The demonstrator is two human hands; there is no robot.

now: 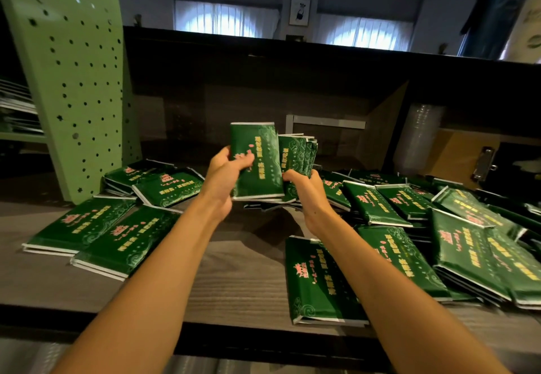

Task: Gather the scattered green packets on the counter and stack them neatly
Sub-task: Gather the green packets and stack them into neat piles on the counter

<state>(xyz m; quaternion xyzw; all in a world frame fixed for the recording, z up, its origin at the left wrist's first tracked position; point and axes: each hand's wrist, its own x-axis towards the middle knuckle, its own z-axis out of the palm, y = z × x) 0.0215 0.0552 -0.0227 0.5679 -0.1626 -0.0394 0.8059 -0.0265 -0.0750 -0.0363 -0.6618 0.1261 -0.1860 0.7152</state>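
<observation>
1. Counter (234, 271): grey wood-grain top that runs the full width in front of me and carries every loose item below.
2. Pegboard panel (67, 66): pale green and perforated, leaning up from the counter's far left.
3. Right heap (456, 244): many green packets with gold and pink print, overlapping at all angles across the right side of the counter, unstacked.
4. Left group (96, 233): four or so packets lying flat near the panel's foot. Two sit nearer me side by side, and the others overlap behind them.
5. Plastic cups (421, 136): a clear nested column standing at the back right.
6. Clipboard (468, 151): brown with a metal clip, just right of the cups.
7. Lone packet (316, 280): flat by the counter's front edge, under my right forearm.
8. Bundle (298, 154): several packets held upright above the counter's middle, with their edges fanned slightly.
9. Single packet (254, 160): upright with its face toward me, overlapping the front of the bundle.
10. Left hand (225, 168): clasps the single packet at its left edge, thumb across the face.
11. Right hand (301, 183): wrapped round the bundle's lower end.
</observation>
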